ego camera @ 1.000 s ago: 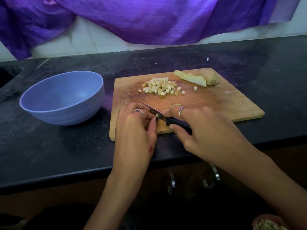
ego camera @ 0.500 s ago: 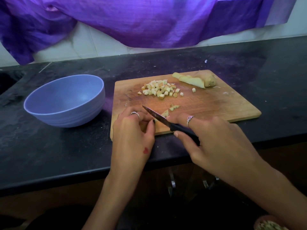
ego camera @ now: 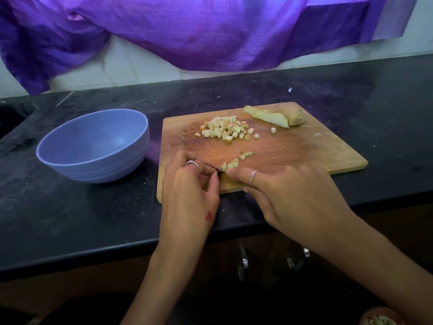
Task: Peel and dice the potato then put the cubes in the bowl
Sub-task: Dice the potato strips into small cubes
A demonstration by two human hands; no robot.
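On the wooden cutting board (ego camera: 304,151) lies a pile of diced potato cubes (ego camera: 226,129), with a few fresh cubes (ego camera: 234,161) nearer me. Uncut potato pieces (ego camera: 276,117) rest at the board's far edge. My left hand (ego camera: 189,186) has its fingers curled down on a potato strip at the board's near edge; the strip is mostly hidden. My right hand (ego camera: 288,195) grips the knife (ego camera: 214,168), whose blade is lowered between my hands with only a short part showing. The blue bowl (ego camera: 93,146) stands to the left of the board and looks empty.
The board and bowl sit on a black countertop (ego camera: 70,219) whose front edge runs below my wrists. Purple cloth (ego camera: 187,31) hangs over the white wall behind. A small pink container (ego camera: 379,319) with scraps shows at the bottom right.
The knife blade has come down from its raised slant to the board beside my left fingers. A few more cubes lie near the blade.
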